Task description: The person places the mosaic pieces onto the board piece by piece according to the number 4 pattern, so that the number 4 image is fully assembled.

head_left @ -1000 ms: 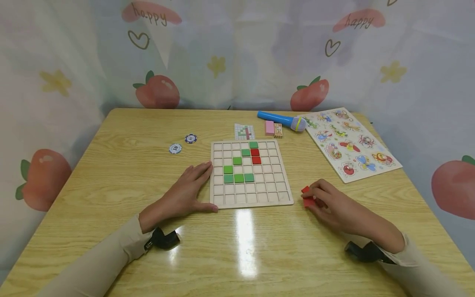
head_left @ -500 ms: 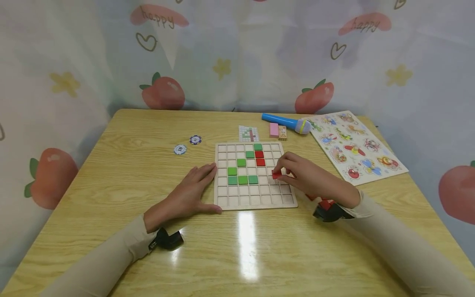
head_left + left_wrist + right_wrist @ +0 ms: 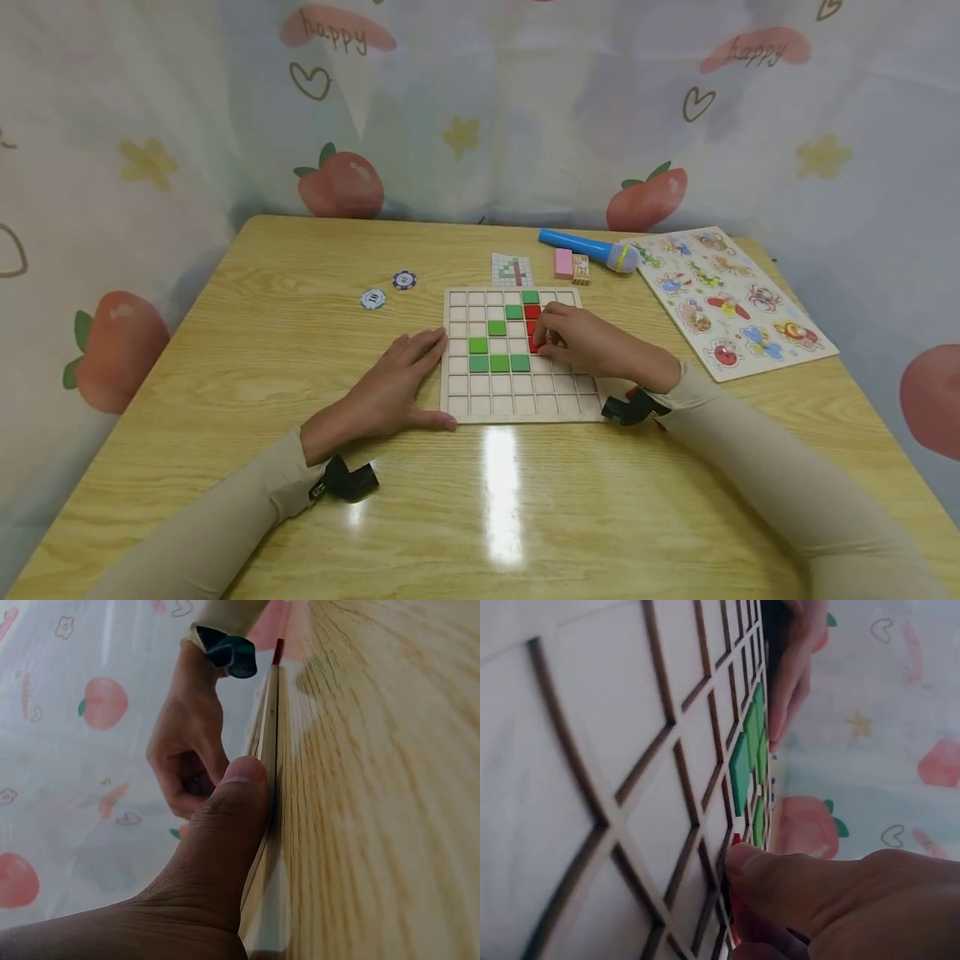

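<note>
A wooden grid board [image 3: 468, 406] lies mid-table, with several green tiles [image 3: 498, 363] set in its squares and a column of red tiles [image 3: 532, 312] below the top green one. My right hand [image 3: 592, 340] is over the board and pinches a red tile [image 3: 533, 346] at the lower end of that column. In the right wrist view the thumb covers most of this red tile [image 3: 736, 839]. My left hand [image 3: 390, 392] rests along the board's left side, fingers extended at the edge and thumb at the near corner; the left wrist view shows that thumb [image 3: 225, 825] against the board's edge.
Behind the board lie a pattern card [image 3: 512, 270], a pink block [image 3: 563, 263], a small patterned box [image 3: 581, 270] and a blue toy microphone [image 3: 577, 244]. An insect puzzle board [image 3: 738, 304] is at right. Two poker chips [image 3: 372, 299] lie at left. More red shows under my right wrist.
My right hand has carried a red tile from the table right of the board, leftward over it, to the square below the other red tiles. My left hand has stayed at the board's edge.
</note>
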{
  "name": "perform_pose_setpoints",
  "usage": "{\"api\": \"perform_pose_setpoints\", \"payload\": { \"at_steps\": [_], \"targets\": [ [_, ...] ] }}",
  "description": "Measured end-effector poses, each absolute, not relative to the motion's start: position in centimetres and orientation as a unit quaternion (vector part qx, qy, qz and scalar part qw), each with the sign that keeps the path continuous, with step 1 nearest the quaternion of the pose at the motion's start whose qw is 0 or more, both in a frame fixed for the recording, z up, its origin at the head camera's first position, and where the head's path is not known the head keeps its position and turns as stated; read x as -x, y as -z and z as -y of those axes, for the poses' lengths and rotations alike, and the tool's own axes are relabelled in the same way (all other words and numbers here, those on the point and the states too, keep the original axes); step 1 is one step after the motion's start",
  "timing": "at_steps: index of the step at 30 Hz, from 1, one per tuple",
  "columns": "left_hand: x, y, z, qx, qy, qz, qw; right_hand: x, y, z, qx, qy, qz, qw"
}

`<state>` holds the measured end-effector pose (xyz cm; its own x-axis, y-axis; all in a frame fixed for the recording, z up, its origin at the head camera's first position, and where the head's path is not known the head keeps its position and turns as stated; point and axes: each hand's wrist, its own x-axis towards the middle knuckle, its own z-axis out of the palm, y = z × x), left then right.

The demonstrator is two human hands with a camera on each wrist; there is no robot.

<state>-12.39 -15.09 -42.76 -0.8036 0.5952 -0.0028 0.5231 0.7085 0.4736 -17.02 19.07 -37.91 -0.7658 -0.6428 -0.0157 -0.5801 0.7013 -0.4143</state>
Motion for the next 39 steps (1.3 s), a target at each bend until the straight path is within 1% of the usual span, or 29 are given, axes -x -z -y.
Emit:
{"api": "perform_pose_setpoints", "payload": {
  "at_steps": [5,9,11,17,19,21,23,27,33,39],
  "targets": [
    [12.4,42.5,14.7,-0.31,-0.23,-0.92,0.068,16.9,38.1,-19.6,0.343,0.195,-0.916,0.07],
    [12.3,42.5,14.6,-0.307,-0.231,-0.92,0.073,16.2,37.8,-20.8,0.349,0.193,-0.915,0.052],
    [12.2,42.5,14.5,-0.307,-0.231,-0.92,0.077,15.4,37.4,-22.2,0.349,0.203,-0.915,0.024],
    [12.2,42.5,14.6,-0.306,-0.225,-0.922,0.076,11.6,36.6,-29.3,0.327,0.233,-0.908,-0.117],
    [12.1,42.5,14.8,-0.305,-0.224,-0.923,0.074,10.2,36.7,-31.7,0.309,0.24,-0.909,-0.144],
    [12.1,42.5,15.0,-0.305,-0.226,-0.922,0.074,9.0,37.3,-33.6,0.288,0.249,-0.911,-0.154],
    [12.0,42.7,15.2,-0.305,-0.228,-0.922,0.073,8.0,38.1,-35.2,0.271,0.266,-0.914,-0.146],
    [12.1,43.1,15.4,-0.307,-0.234,-0.92,0.074,6.7,40.2,-36.9,0.244,0.299,-0.916,-0.107],
    [12.2,43.2,15.3,-0.313,-0.237,-0.917,0.073,6.5,42.0,-37.4,0.222,0.319,-0.92,-0.057],
    [12.2,43.1,15.1,-0.309,-0.239,-0.917,0.077,6.3,42.6,-37.5,0.205,0.336,-0.919,-0.033]
  ]
}}
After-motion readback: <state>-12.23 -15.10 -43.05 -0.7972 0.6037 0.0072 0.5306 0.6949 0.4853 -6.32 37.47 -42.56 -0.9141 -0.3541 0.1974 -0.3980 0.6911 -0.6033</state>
